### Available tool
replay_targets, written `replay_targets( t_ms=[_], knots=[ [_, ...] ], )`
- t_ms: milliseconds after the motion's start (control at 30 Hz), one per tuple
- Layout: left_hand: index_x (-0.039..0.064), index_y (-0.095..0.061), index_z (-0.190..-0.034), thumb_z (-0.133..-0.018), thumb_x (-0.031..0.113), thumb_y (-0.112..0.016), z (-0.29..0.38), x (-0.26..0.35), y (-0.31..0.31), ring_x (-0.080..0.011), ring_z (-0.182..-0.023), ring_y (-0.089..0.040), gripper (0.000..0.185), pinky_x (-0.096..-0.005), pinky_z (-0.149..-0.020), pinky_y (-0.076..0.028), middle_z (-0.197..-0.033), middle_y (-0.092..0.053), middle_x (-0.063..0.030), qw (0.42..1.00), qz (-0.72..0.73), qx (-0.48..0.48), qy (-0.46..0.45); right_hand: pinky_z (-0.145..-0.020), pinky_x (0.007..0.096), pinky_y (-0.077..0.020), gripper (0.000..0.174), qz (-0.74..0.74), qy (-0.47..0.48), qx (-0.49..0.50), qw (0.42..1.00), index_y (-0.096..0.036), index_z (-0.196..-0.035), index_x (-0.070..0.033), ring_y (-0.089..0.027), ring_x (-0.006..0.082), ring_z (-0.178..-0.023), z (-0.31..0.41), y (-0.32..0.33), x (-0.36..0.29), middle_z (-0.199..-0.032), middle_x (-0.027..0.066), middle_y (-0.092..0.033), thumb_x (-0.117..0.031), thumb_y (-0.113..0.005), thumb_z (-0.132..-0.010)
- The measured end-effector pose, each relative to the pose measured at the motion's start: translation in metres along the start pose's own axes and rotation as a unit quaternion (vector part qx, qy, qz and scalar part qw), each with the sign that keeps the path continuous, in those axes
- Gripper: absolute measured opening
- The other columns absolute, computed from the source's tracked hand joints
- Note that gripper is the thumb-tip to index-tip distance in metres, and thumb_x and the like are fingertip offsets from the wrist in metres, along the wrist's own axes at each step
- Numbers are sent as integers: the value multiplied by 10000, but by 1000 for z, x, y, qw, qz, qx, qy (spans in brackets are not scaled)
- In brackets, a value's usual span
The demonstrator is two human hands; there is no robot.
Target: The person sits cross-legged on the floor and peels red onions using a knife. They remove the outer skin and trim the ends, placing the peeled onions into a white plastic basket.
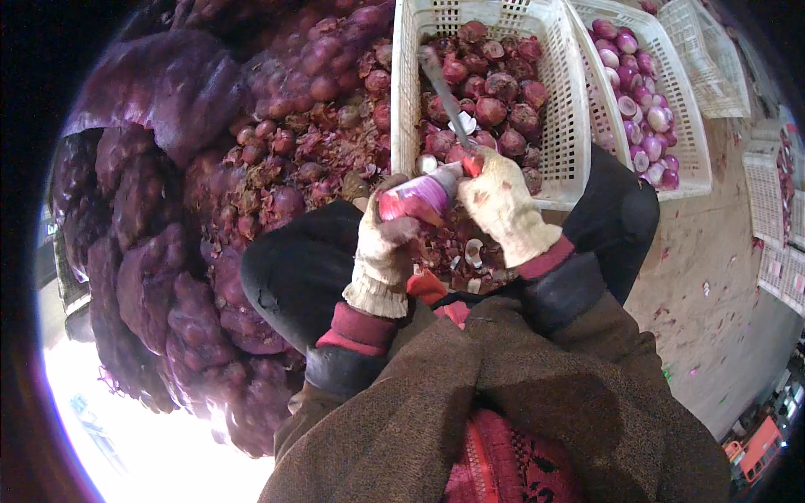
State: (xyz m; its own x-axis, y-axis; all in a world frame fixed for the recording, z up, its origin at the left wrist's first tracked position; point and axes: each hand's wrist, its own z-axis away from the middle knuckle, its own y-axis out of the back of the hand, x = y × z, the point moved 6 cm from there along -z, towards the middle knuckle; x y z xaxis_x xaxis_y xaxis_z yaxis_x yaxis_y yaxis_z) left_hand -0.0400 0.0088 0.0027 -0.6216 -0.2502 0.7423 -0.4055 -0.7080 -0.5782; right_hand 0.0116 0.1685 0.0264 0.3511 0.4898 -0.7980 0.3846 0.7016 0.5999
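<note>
Both my hands wear soiled white knit gloves. In my left hand (391, 229) is a red onion (415, 200), its purple flesh partly bare. My right hand (500, 201) grips a knife (445, 97) by its red handle, and the blade points up and away over the crate. A bit of pale grey-purple skin shows on the onion's right side, near my right fingers. Beyond my hands, a white plastic crate (490, 9) holds unpeeled red onions (503, 85). Onion skins and pale cut ends (473, 253) lie between my legs.
A second white crate (692, 154) with peeled onions (654, 119) stands to the right. Stacked mesh sacks of onions (157, 283) fill the left, beside loose onions and dry skins (314, 144). More crates (764, 195) line the far right of the concrete floor (685, 270).
</note>
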Motion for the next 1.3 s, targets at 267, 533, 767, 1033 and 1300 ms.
replay_targets(
  t_ms=[267,533,767,1033,1300],
  knots=[
    [-65,-365,-1309,-683,325,-671,5,-32,40,-427,-1099,-524,799,-575,-914,-458,-1248,-493,-245,968,234,23,86,-509,330,-423,58,-541,-286,-129,780,-517,-810,-105,-484,193,-551,22,-17,30,-652,21,-494,-155,-510,-839],
    [-24,-367,-1334,-682,375,-643,5,-4,11,-404,-1050,-568,813,-534,-823,-523,-1249,-500,-244,967,242,-2,82,-426,302,-367,157,-715,-273,-145,627,-519,-705,-79,-397,132,-468,26,-12,5,-603,9,-446,-197,-543,-806],
    [-35,-443,-1283,-611,301,-793,-7,13,-22,-284,-1152,-531,829,-388,-997,-438,-1260,-510,-174,995,65,-54,58,-369,250,-318,215,-679,-116,-287,666,-552,-742,19,-363,99,-404,15,9,-41,-574,36,-472,-194,-551,-715],
    [-14,-355,-1298,-574,285,-806,-1,12,-38,-285,-1064,-587,904,-369,-892,-525,-1190,-536,-169,961,243,-89,102,-514,362,-543,223,-769,-214,-212,563,-575,-915,14,-548,193,-532,29,5,-39,-726,96,-584,-164,-582,-779],
    [-20,-414,-1323,-789,109,-590,3,24,-8,-244,-1050,-602,577,-302,-802,-545,-1236,-545,-182,981,192,-20,19,-653,421,-589,283,-715,-194,-37,670,-601,-1016,40,-664,295,-782,32,32,-6,-925,166,-652,-177,-549,-843]
  ],
)
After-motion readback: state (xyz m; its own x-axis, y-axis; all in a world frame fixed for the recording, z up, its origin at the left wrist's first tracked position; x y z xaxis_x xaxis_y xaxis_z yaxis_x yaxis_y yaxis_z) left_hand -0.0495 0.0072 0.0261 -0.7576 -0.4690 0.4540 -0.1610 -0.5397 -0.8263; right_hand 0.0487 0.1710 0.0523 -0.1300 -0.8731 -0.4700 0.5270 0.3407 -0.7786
